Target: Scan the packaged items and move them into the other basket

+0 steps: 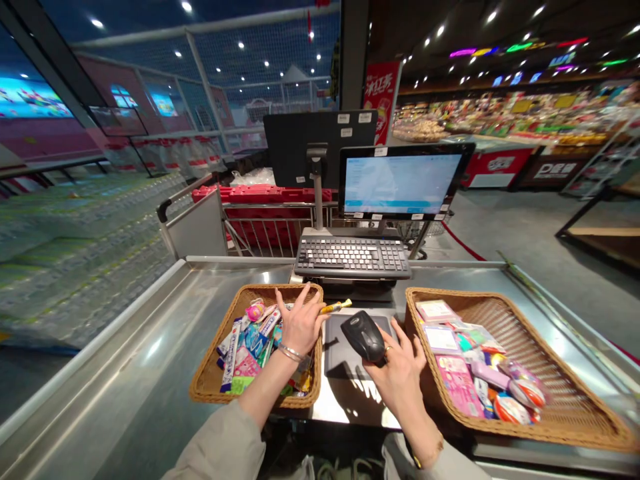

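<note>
Yellow tube (336, 307) pinched in the left hand (303, 327), black handheld scanner (363, 335) clasped in the right hand (397, 377).

From my remote seat, I read the left fingers (300, 300) as nearly closed on the tube, which sits over the left wicker basket's (214, 343) inner edge, its long axis almost level, tip pointing right toward the scanner. The right fingers (397, 331) wrap the scanner above a black pad (334, 353). Packets (245, 350) heap the left basket; more packets (463, 373) fill the near part of the right wicker basket (465, 300), leaving weave bare at its far end. I can't tell which have been handled.
</note>
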A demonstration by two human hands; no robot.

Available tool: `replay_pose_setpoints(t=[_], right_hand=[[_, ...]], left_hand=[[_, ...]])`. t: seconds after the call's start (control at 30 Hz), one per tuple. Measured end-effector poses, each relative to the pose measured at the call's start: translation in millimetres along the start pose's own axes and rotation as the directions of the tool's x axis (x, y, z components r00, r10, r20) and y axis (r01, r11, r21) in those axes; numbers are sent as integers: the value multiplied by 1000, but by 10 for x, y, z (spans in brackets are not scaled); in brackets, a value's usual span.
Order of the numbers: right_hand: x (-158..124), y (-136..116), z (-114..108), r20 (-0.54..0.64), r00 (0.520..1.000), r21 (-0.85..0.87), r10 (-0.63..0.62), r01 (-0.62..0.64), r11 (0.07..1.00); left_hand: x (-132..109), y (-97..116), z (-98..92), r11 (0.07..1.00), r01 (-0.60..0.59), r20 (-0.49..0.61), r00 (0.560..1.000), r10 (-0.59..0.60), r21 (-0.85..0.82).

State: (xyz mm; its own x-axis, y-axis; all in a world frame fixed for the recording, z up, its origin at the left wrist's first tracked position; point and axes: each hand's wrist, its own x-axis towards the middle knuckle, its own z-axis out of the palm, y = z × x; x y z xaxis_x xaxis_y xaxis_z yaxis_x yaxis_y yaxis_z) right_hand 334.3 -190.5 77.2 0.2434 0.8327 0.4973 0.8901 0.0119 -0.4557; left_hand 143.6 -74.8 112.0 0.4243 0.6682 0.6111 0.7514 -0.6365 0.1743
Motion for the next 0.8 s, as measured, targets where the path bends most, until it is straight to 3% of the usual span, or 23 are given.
replay_pose_setpoints(t=[0.8], right_hand=[[37, 72, -146, -15, 1000, -23, 22, -23, 999]], left_hand=[[143, 118, 135, 996, -62, 5, 998, 62, -60]])
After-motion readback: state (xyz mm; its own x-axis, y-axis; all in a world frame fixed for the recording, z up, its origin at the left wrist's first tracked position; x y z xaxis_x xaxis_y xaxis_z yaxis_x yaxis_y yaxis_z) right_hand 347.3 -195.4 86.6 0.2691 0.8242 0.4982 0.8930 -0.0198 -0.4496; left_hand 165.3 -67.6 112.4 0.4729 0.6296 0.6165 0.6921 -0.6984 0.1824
